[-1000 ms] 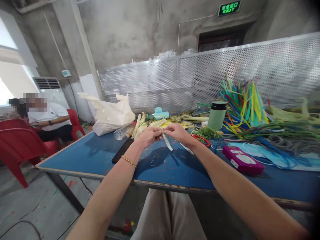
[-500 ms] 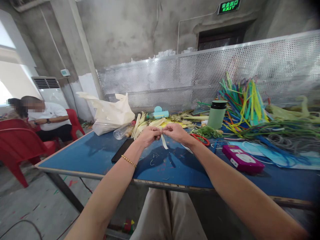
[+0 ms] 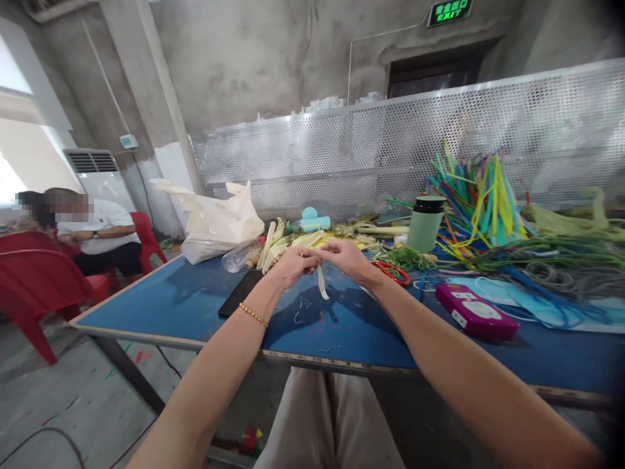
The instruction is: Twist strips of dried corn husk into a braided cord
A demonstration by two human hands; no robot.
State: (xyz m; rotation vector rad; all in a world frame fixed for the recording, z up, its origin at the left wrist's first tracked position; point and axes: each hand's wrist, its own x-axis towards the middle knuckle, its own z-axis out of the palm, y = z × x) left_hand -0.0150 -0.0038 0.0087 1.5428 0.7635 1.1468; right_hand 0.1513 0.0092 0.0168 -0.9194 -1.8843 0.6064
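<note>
Head view: a pale strip hangs toward six o'clock from where the left hand and right hand come together, its free end above the blue table. Both hands look pinched closed on it, though they hide the held part from me. The left forearm rises from seven o'clock, wearing a gold bracelet; the right forearm slants in from four.
</note>
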